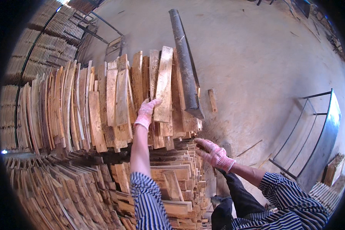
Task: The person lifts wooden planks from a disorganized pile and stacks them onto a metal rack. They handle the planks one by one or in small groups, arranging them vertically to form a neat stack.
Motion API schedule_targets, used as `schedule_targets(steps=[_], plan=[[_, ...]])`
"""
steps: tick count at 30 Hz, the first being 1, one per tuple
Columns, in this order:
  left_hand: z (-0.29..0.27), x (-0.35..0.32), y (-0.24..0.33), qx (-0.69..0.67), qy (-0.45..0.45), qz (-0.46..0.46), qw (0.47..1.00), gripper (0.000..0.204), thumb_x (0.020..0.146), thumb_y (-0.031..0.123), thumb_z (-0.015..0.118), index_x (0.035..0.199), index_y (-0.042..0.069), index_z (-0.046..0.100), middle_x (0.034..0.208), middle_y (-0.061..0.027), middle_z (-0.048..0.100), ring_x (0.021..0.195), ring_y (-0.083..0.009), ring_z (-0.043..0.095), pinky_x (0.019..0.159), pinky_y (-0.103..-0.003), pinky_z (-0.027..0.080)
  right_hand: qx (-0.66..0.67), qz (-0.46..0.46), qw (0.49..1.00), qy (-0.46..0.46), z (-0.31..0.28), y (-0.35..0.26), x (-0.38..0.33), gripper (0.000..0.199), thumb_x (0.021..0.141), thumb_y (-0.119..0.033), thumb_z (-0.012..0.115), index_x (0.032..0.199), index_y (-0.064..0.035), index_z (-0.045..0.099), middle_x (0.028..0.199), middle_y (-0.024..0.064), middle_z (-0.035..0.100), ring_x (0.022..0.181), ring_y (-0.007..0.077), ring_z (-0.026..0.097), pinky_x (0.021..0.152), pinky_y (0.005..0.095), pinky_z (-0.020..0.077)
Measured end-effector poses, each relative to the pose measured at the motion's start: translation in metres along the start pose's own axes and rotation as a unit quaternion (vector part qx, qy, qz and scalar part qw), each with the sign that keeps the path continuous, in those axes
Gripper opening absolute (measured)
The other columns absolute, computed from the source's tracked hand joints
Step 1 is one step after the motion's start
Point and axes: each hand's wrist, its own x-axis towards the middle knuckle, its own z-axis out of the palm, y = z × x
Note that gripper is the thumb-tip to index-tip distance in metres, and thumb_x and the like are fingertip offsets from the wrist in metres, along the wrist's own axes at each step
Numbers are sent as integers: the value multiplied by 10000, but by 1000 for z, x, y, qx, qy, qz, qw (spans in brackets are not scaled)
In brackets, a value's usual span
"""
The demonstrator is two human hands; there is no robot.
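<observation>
My left hand [146, 112], in a pink knit glove, reaches up and grips the lower edge of a pale wooden slat [163, 85] standing on end among a row of leaning slats [103, 103]. My right hand [212, 153], also gloved, hovers with fingers curled over the right edge of a layered stack of flat slats [172, 172], holding nothing I can see. A dark metal angle bar [184, 63] stands tilted against the right side of the leaning slats, just right of the slat I hold.
More stacked slats [46, 50] fill racks at the upper left and the lower left. A dark metal frame rack [318, 134] stands on the concrete floor [257, 57] at right. One loose short slat [212, 100] lies on the floor near the bar.
</observation>
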Motion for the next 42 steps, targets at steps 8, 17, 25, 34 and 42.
schedule_targets(steps=[8,17,25,34,42], plan=[[62,-249,-87,32,92,47,994,720,743,187,888,1337,-15,535,1172,-181,677,1031,-300,680,953,-420,572,38,40,996,68,26,-84,62,1159,821,-836,530,1587,-20,231,1479,272,492,1389,347,477,1118,422,412],[112,-408,-177,112,242,39,963,725,756,387,883,1243,9,500,1029,-170,662,865,-291,687,765,-436,558,121,-9,987,-106,105,-79,-36,1210,754,-324,892,1625,-54,97,1414,149,559,1267,225,548,1091,333,422],[81,-457,-217,115,243,147,952,948,798,432,843,1466,29,306,1300,-206,547,1092,-300,651,868,-385,571,-161,-18,951,-265,192,-116,-61,1088,698,-295,856,1610,-182,274,1566,146,437,1417,288,452,1161,361,365],[-115,-446,-340,480,353,-196,779,1274,838,855,452,1596,-12,-90,1651,-333,39,1534,-485,74,1225,-586,116,-473,-223,818,-241,328,-68,-44,804,822,-399,759,1531,-282,399,1227,212,571,1072,395,640,844,478,555],[-123,-446,-331,475,350,-177,787,1180,867,816,456,1600,-26,73,1626,-347,137,1509,-520,127,1216,-615,119,-480,-205,824,-221,341,-45,-53,621,919,-225,582,1518,-300,433,1266,182,554,1096,365,627,824,472,545]])
